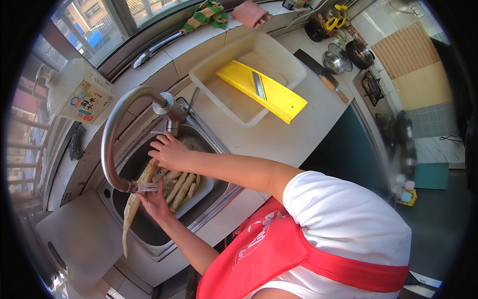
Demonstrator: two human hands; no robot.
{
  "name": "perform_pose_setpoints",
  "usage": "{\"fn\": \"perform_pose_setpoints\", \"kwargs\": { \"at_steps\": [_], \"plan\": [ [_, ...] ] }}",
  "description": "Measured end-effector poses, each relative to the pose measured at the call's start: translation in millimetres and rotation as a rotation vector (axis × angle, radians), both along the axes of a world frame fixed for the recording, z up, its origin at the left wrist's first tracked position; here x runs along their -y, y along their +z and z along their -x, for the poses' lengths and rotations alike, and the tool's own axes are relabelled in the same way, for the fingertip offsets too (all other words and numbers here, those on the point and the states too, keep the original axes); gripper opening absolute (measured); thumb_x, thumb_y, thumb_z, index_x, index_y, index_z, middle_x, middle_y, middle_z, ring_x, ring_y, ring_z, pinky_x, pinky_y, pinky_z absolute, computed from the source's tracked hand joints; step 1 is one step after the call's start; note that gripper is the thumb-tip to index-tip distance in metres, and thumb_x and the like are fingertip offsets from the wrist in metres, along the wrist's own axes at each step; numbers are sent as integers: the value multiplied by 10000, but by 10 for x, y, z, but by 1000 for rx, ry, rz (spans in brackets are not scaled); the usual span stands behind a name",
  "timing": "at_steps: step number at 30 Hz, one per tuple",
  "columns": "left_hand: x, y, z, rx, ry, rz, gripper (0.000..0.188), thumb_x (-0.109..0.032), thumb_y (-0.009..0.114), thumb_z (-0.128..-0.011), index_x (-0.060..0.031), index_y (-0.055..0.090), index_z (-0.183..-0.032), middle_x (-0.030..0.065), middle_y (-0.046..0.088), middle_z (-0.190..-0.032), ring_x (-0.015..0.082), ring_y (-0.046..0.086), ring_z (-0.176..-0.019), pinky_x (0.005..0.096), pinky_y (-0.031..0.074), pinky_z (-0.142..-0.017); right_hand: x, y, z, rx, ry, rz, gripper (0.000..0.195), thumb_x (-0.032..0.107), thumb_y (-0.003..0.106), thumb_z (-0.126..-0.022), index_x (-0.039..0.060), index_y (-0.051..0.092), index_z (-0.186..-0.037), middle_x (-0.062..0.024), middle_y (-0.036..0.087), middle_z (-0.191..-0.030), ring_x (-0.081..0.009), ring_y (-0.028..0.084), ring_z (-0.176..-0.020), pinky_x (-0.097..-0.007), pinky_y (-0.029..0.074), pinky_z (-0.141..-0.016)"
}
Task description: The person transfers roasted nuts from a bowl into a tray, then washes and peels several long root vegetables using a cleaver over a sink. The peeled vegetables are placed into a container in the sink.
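Note:
A long, pale, tapering root vegetable (130, 215) slants across the sink (125, 218), its thin tip reaching past the rim. My right hand (170, 153) is at its upper end, close to the faucet lever, and appears to grip it; part of the grasp is hidden. My left hand (157, 205) is spread, palm up, with its thumb against the root. Water runs from the arched metal faucet (106, 145) over the root and left fingers. Several shorter roots (183, 188) lie in a pale tray (207, 187) inside the sink, partly behind my hands.
Right of the sink, a yellow slicer (276, 99) rests across a translucent plastic tub (209, 106). Beyond lie a cleaver (317, 71), pots (358, 52) and a stove (373, 89). A cutting board (80, 235) is left of the sink; a pump jug (80, 89) stands on the sill.

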State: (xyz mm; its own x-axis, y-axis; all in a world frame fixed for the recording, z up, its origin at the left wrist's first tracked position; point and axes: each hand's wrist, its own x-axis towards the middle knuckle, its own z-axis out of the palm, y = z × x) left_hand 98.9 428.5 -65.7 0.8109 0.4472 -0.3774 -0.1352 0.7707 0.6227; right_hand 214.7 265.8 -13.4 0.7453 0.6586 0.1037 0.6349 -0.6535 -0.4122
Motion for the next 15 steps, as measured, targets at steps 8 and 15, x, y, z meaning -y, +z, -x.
{"fn": "perform_pose_setpoints", "kwargs": {
  "at_steps": [8, 15],
  "plan": [
    [239, 70, 59, -37, 59, -57, 536, -401, 432, -925, 6, 374, -1268, 162, 395, -1312, 302, 387, -1214, 524, 342, -1030, 527, 140, -218, 256, -75, -350, 559, 215, 678, -722, 87, 469, -1225, -134, 436, -1252, -307, 482, -1084, -377, 399, -924],
    [435, 99, 93, -16, 62, -160, 404, -304, 448, -944, -31, 397, -1236, 136, 469, -1245, 306, 458, -1146, 517, 367, -1006, -122, -287, -471, 160, -133, 22, 529, 203, 493, -834, 89, 369, -1335, -204, 377, -1319, -357, 375, -1204, -434, 275, -1002]
  ]
}}
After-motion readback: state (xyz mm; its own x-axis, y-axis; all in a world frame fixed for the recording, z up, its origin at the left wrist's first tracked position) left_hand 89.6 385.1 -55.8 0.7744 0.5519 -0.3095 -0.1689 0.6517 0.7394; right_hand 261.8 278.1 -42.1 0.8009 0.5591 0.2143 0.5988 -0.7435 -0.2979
